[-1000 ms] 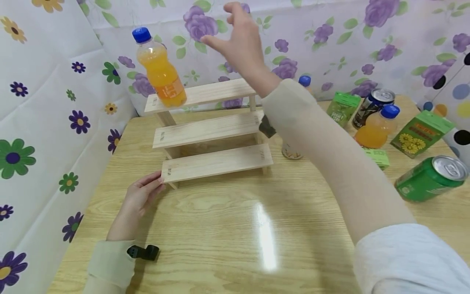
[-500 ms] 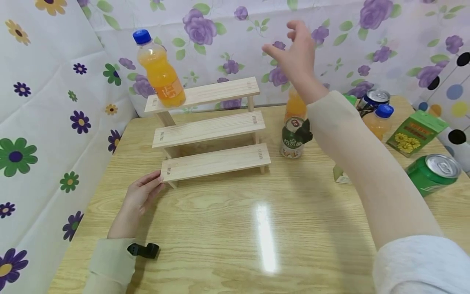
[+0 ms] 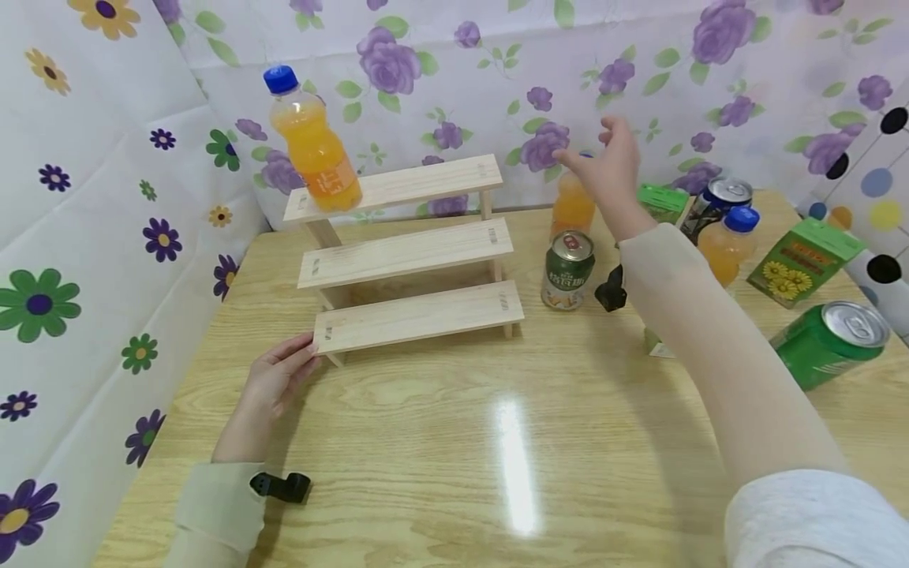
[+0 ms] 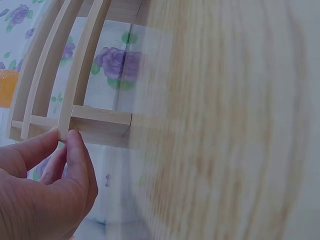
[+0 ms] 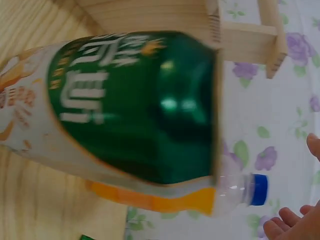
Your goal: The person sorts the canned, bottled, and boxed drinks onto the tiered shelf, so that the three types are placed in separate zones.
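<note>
My left hand [image 3: 280, 372] pinches the front left end of the lowest board of a three-step wooden shelf [image 3: 419, 317]; in the left wrist view thumb and fingers [image 4: 76, 160] meet on the board's end. Above the back of the table my right hand [image 3: 612, 173] holds nothing, its thumb and fingers spread apart. It is nearest an orange soda bottle [image 3: 572, 207] with a blue cap, which it partly overlaps in the head view. A green and white can [image 3: 567, 270] stands in front of that bottle. Another orange soda bottle [image 3: 317, 150] stands on the top step's left end.
On the right of the table stand a dark blue can [image 3: 717, 203], a third orange bottle [image 3: 727, 244], green drink cartons [image 3: 806, 259] and a green can [image 3: 831, 343]. Flowered cloth [image 3: 440, 79] hangs behind and on the left. My right forearm hides part of this group.
My right hand has moved right and down, from above the shelf to beside the back orange bottle. The green and white can has come into full view. My left hand stays on the shelf.
</note>
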`<state>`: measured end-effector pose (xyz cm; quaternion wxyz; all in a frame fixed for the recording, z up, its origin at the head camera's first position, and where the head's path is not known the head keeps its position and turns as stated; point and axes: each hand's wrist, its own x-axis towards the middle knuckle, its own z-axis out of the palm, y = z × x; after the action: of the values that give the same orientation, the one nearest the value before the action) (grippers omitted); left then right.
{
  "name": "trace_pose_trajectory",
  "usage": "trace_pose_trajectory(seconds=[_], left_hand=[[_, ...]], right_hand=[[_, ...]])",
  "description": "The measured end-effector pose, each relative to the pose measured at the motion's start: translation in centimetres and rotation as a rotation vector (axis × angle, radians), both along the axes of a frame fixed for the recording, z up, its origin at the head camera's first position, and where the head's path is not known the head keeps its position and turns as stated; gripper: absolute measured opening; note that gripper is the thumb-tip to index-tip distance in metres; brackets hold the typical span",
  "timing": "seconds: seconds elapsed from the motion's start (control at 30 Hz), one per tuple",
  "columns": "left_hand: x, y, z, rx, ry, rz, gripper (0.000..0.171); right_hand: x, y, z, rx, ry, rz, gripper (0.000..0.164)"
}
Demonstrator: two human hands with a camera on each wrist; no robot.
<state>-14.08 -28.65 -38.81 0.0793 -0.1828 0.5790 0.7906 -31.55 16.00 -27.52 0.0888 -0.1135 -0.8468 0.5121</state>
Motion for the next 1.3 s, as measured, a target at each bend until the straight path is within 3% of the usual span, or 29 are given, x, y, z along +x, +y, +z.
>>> trace_pose_trajectory(seconds=[0.23,0.47,0.7,1.03,1.3], left_hand=[[0.0,0.1,-0.4,-0.005,0.016,0.01,0.032],[0.0,0.1,-0.8,-0.014,0.038,-0.001,0.032],[0.0,0.0,-1.0,-0.03,0.042,0.008,0.031],[-0.1,-0.3,-0.7,-0.031,0.048,0.018,0.033],[0.1,-0.1,-0.5,-0.017,0.045,0.019,0.031]], right_hand=[[-0.2,0.8,-3.4,-0.029,-0.034,0.018,0.089],[0.1,1.8,-5.2,-0.029,-0.033,0.084,0.09],[-0.8,2.9,-5.8,0.062,-0.105,0.185,0.092],[-1.6,3.0,-5.8,0.099,-0.092,0.211,0.093],[-1.9,3.5,-5.8,0.16,-0.124,0.284,0.093]])
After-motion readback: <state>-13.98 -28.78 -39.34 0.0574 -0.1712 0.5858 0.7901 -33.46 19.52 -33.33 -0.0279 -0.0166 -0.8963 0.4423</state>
